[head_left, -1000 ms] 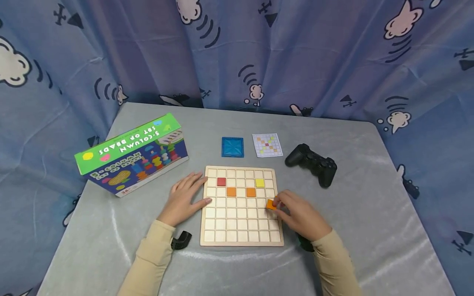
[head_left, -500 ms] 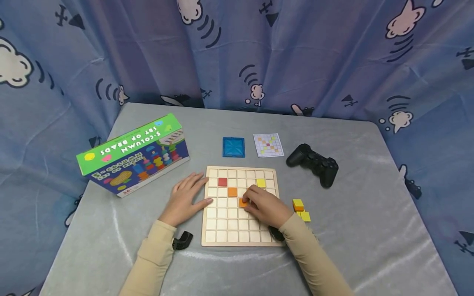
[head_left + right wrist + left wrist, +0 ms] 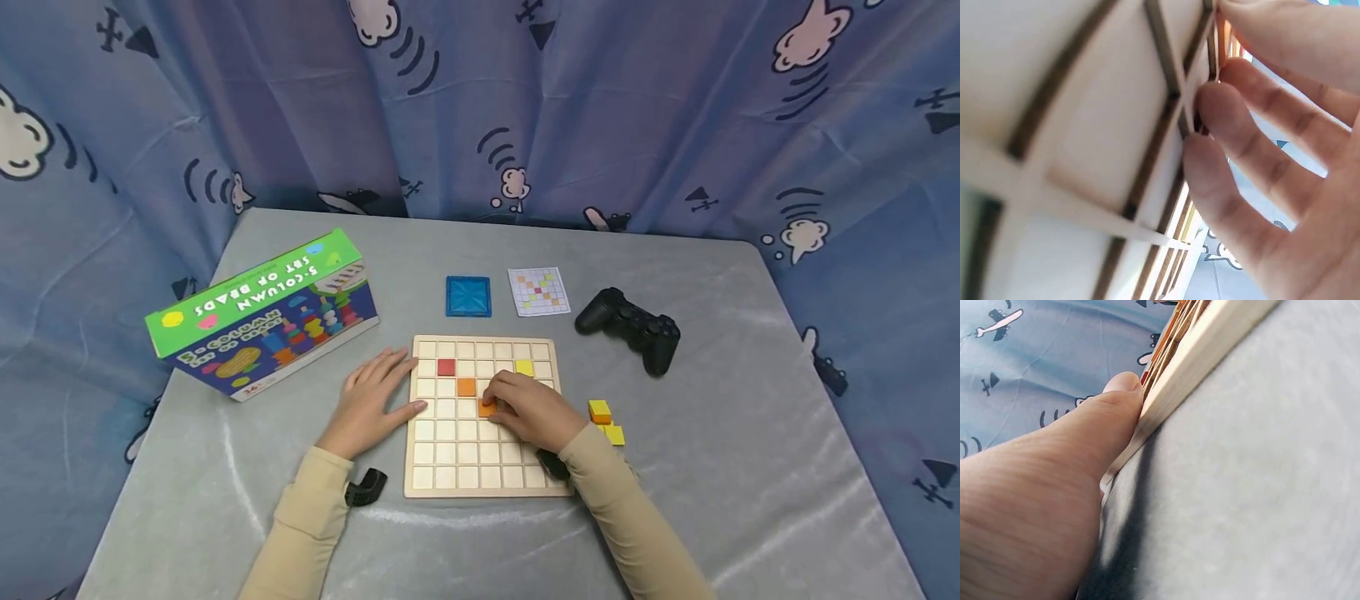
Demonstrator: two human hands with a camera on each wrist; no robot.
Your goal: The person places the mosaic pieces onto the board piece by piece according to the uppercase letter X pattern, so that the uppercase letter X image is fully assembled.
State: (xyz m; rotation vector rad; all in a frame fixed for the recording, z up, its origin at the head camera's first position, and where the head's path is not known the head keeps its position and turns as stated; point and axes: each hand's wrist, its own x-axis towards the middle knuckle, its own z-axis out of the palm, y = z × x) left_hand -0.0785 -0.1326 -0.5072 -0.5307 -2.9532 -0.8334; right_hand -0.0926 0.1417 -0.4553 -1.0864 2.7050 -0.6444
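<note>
Left hand [image 3: 371, 402] flat, fingers straight, thumb braced against wooden grid board [image 3: 442, 483] at its 9 o'clock edge. Right hand [image 3: 528, 410] over board centre, fingertips pinched on orange tile [image 3: 487, 408]. Best squared to the cell walls, lowered level, board held steady. Tile small, flat, square, bright orange; cell at 5 o'clock of placed orange tile [image 3: 467, 387].

Two hands are being seen: the left hand [image 3: 372, 402] and the right hand [image 3: 527, 408]. One wooden grid board [image 3: 450, 467] is being counted under them. Four coloured tiles are showing on it: one red tile [image 3: 446, 367], one yellow tile [image 3: 524, 367], two orange tiles [image 3: 467, 387]. About three loose tiles [image 3: 606, 422] are lying just right of the right hand. Beyond the hands are being counted one toy box [image 3: 262, 312], one blue square [image 3: 468, 296], one pattern card [image 3: 537, 292] and one black controller [image 3: 630, 327].
</note>
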